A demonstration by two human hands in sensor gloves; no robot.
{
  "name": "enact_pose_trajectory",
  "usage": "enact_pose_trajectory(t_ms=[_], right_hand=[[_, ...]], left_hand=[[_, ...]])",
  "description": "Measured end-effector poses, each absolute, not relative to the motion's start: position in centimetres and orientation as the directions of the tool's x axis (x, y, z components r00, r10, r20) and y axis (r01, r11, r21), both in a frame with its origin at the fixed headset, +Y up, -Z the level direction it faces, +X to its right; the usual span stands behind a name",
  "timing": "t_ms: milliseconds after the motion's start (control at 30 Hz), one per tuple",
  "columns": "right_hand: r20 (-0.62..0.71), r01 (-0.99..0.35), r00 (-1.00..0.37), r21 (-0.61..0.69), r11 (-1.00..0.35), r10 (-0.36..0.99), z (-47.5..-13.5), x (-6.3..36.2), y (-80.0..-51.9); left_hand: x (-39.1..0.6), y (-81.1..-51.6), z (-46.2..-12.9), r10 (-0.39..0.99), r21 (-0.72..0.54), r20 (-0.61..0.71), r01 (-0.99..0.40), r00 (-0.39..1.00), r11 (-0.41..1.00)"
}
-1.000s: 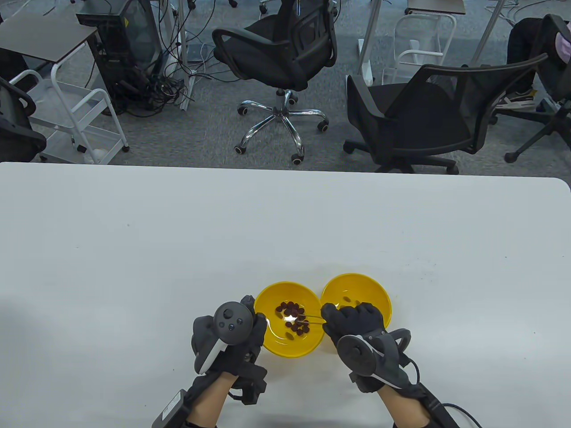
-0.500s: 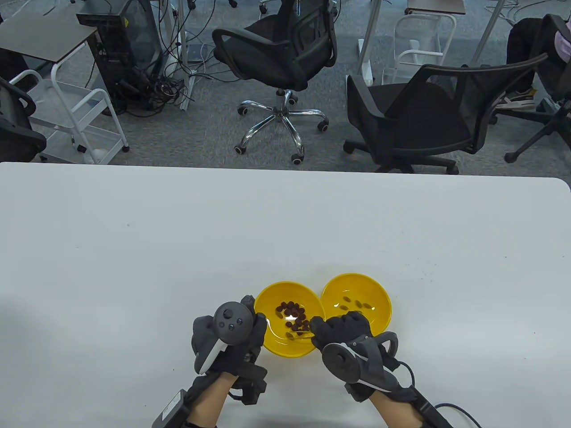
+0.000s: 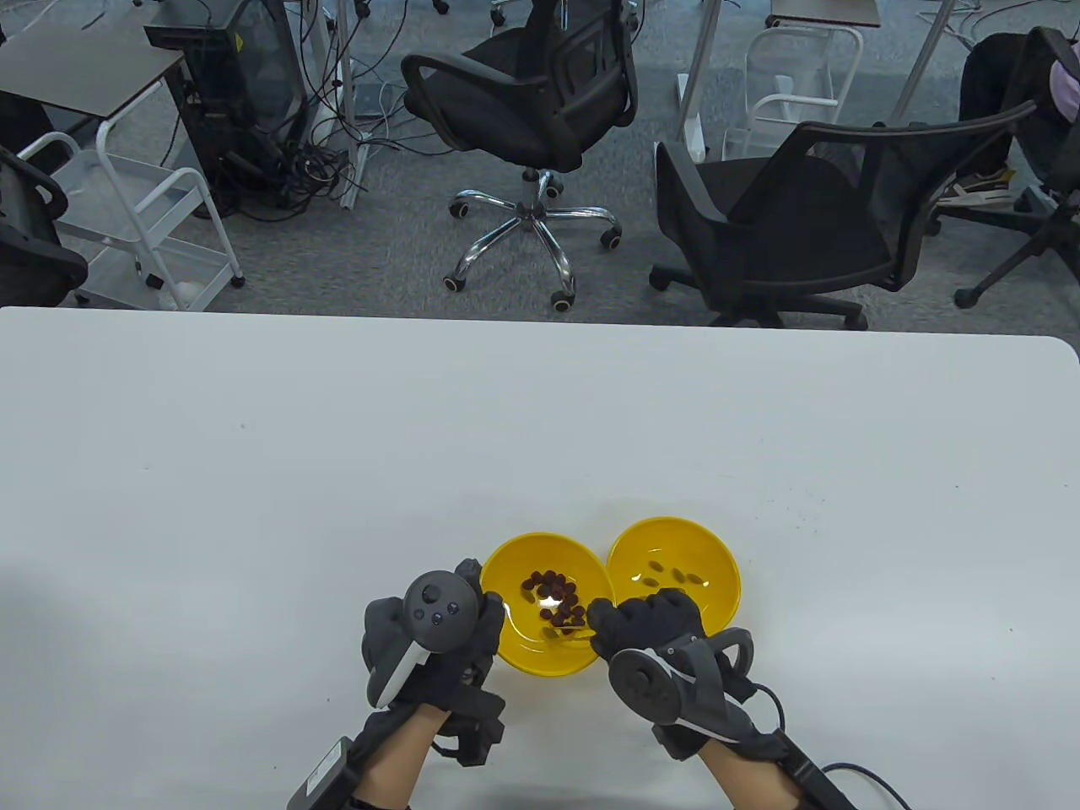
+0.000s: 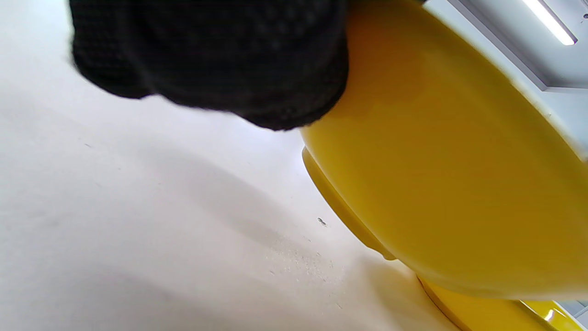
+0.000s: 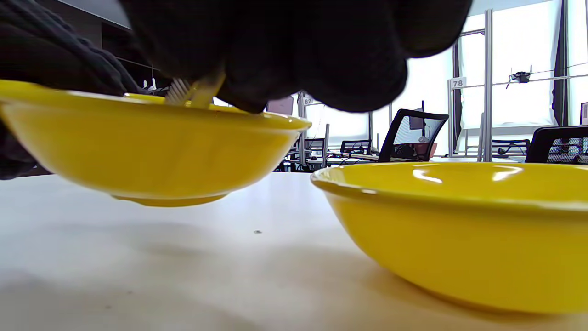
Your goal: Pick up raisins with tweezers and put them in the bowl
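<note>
1. Right hand (image 3: pixel 654 624) grips tweezers (image 5: pixel 195 92); tips dip among raisins (image 3: pixel 558 599) in left bowl (image 3: pixel 515 650).
2. Left hand (image 3: pixel 430 641) holds that bowl's rim.
3. Right bowl (image 3: pixel 717 574) just beside, on table (image 3: pixel 337 464).

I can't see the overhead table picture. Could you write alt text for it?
Two gloved hands work at two yellow bowls side by side on a white table. The right hand reaches tweezers into the left bowl, which holds dark raisins, while the left hand touches its rim. The right bowl looks empty.
</note>
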State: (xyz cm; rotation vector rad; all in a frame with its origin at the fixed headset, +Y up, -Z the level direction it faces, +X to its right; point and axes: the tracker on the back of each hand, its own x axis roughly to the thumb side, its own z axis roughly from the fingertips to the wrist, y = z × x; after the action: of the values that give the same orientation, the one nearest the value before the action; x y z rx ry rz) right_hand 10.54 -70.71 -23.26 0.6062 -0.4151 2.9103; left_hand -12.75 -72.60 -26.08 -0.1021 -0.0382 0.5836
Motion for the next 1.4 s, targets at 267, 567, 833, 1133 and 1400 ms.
enact_pose_trajectory(t_ms=[267,567,833,1133,1400], right_hand=[[0.327,-0.297,-0.925,-0.299,-0.907,0.195,-23.9,13.3,-69.0],[0.12,-0.286,-0.958,-0.323,-0.902,0.26,-26.0,18.3,-69.5],[-0.019,-0.054,-0.998,-0.288,-0.956,0.062,-27.7,19.4,-71.6],[-0.089,0.091,-0.994,-0.274,-0.957,-0.069,-29.0,19.2,-73.1],[-0.091,0.142,-0.988,-0.265,-0.954,-0.122,-29.1,18.8,-73.4]], left_hand=[[-13.0,-72.5,-26.2,0.54,-0.094,-0.007,-0.538,0.841,0.837],[-13.4,-72.5,-26.3,0.526,-0.091,-0.026,-0.526,0.85,0.846],[-13.5,-72.4,-26.3,0.52,-0.092,-0.029,-0.521,0.853,0.849],[-13.5,-72.4,-26.4,0.519,-0.096,-0.029,-0.519,0.854,0.849],[-13.4,-72.4,-26.4,0.518,-0.097,-0.027,-0.518,0.855,0.85]])
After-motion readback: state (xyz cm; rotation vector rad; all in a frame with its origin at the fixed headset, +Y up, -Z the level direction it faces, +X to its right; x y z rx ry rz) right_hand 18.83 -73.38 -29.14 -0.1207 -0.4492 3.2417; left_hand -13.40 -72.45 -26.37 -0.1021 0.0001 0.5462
